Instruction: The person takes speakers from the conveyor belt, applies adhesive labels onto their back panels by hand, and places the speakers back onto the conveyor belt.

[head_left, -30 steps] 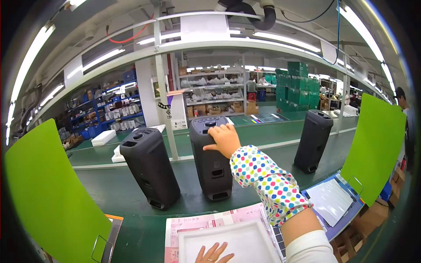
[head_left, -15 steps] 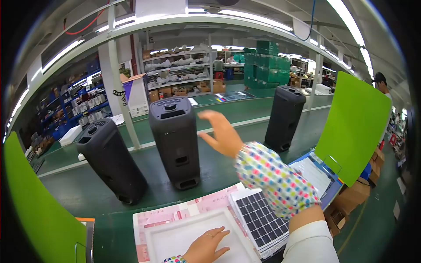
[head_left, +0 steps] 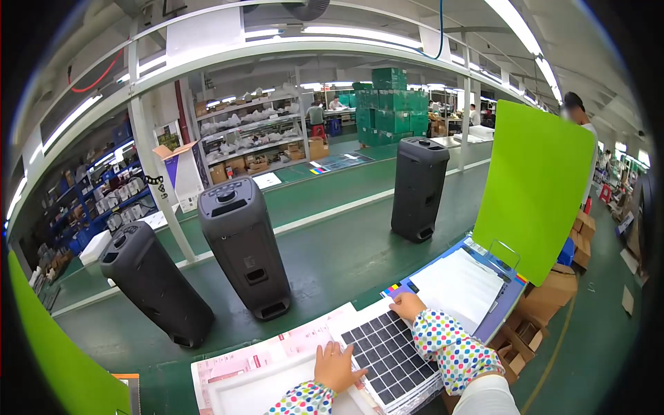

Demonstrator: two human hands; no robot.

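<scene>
A stack of sheets printed with a grid of black squares point(head_left: 391, 353), perhaps stickers, lies in front of me. My right hand point(head_left: 408, 306) is at its far right corner, fingers bent and pressed together on the top sheet's edge. My left hand point(head_left: 337, 368) lies with fingers apart at the stack's left edge, by the white shallow tray point(head_left: 259, 391). Beneath the tray is a pink and white printed sheet point(head_left: 238, 360). Both forearms wear dotted sleeves.
Three black speakers stand on the green bench: a left one point(head_left: 155, 283), a middle one point(head_left: 245, 249) and a right one point(head_left: 420, 190). White papers point(head_left: 460, 287) lie on a blue board at the right. A green panel point(head_left: 536, 187) rises behind, with a person beyond it.
My right hand has come down from beside the middle speaker to the black-square sheets. My left hand has moved from over the tray to the stack's edge. The view has turned right.
</scene>
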